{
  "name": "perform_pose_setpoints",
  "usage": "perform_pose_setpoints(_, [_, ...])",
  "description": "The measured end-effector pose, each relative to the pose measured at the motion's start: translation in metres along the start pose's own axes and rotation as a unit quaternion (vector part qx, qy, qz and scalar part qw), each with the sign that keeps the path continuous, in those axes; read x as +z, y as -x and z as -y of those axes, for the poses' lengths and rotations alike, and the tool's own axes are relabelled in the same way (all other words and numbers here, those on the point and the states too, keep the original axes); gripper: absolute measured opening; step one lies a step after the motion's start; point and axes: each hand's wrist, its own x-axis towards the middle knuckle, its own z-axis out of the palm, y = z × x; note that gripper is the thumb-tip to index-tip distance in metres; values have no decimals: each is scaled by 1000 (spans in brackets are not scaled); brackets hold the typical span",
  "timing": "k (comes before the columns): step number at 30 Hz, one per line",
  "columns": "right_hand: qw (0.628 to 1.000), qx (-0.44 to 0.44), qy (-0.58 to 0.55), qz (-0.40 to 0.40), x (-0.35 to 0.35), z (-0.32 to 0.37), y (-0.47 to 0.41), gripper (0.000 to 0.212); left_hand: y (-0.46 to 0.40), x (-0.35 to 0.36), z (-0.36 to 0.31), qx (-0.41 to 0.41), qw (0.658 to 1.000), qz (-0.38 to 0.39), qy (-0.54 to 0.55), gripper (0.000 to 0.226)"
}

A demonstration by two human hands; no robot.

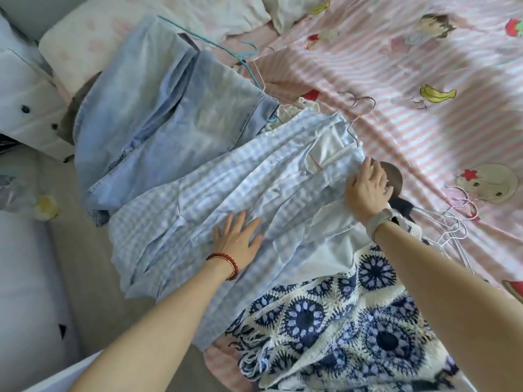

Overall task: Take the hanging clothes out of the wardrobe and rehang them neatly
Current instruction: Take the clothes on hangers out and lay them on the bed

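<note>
A pink striped cartoon-print bedsheet (382, 89) covers the bed, a pale pillow (93, 38) at its head, grey floor (85, 292) alongside.

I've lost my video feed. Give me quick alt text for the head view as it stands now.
Both hands work a blue-and-white checked shirt spread on a bed: the left hand presses flat on its front, the right hand touches its shoulder by the hanger. A denim garment lies beyond it, a blue-patterned crochet piece nearer, loose wire hangers on the pink striped sheet.

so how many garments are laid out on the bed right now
3 plainly: a denim piece farthest up, a blue gingham dress under both hands, and a crochet-patterned knit nearest. Cream lace and dark fabric peeking out between them suggest more underneath.
</note>
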Motion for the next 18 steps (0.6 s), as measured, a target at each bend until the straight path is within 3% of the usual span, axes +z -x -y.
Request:
perform_pose_setpoints(4, [996,-89,13,-20,-6,20,38,49,25,-26,7,16,994,-94,54,44])
perform_pose_setpoints(10, [973,-227,-16,46,-5,81,137,46,113,-48,48,-44,978,-198,53,44])
perform_pose_setpoints(18, [888,-428,-10,170,24,158,313,41,292,1,132,-175,941,-266,114,41])
